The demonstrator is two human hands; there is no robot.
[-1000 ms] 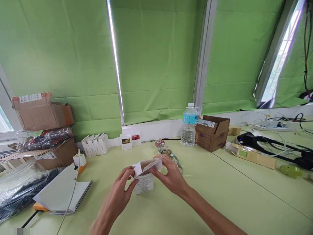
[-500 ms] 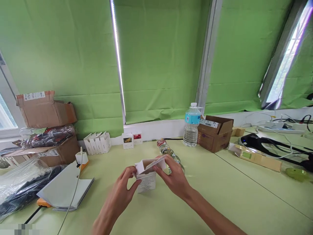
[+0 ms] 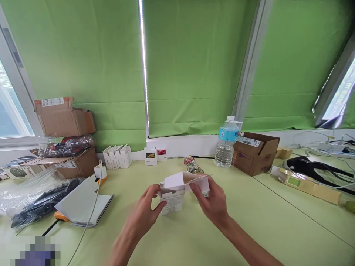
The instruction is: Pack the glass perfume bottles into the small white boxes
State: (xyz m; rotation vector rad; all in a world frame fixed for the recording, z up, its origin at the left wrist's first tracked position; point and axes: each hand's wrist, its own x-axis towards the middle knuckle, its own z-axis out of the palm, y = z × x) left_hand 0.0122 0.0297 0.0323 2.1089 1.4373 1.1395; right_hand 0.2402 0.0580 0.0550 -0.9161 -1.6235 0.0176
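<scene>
A small white paper box (image 3: 172, 204) with fine print on its front stands on the table in front of me. My left hand (image 3: 141, 214) is closed on its left edge, thumb on the front and fingers at the top. Above the box's top is a folded white card piece (image 3: 174, 181), tilted to the right. My right hand (image 3: 215, 203) pinches the right end of this piece between thumb and fingers. Whether it is a flap or a separate insert I cannot tell. Just behind lies a shiny, colourful ornate object (image 3: 194, 165), partly hidden by the card.
Several slim white boxes (image 3: 117, 157) and two picture cards (image 3: 150, 156) stand along the wall. A water bottle (image 3: 225, 146) and a brown carton (image 3: 253, 154) are at the back right. Papers (image 3: 83, 201), a cable (image 3: 90, 216) and stacked cartons (image 3: 65, 120) occupy the left.
My right hand has moved right relative to the box, drawing the white card piece up and over to that side. My left hand keeps its hold. The whole view has turned slightly left.
</scene>
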